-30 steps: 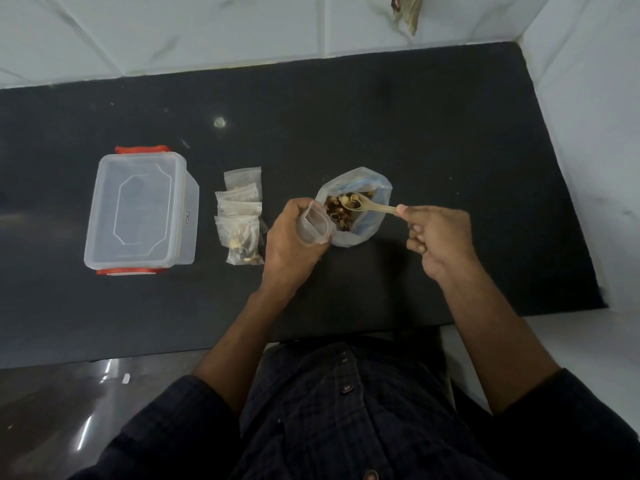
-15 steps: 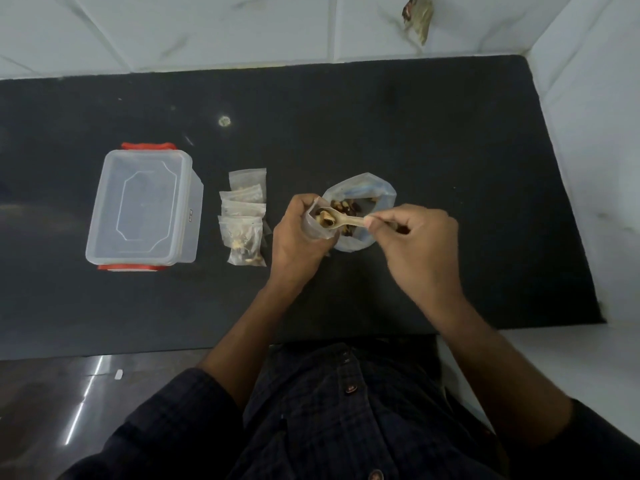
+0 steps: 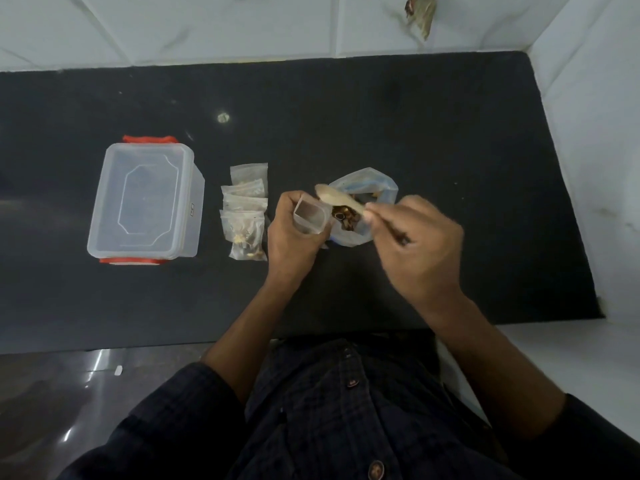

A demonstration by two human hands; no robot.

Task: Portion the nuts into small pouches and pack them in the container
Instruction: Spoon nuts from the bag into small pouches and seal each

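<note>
Now right hand [image 3: 417, 244] tips spoon [image 3: 337, 199]

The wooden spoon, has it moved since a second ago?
Yes. The wooden spoon has swung left: its bowl was over the big bag of nuts and is now at the mouth of the small pouch in the left hand.

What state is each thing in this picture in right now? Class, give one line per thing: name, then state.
container: lid on, on the counter.
filled pouches: lying in a stack beside the container.
open pouch: mouth held open in the left hand.
spoon: held by the right hand, bowl just above the open pouch's mouth.
bag of nuts: open, nuts inside.
</note>
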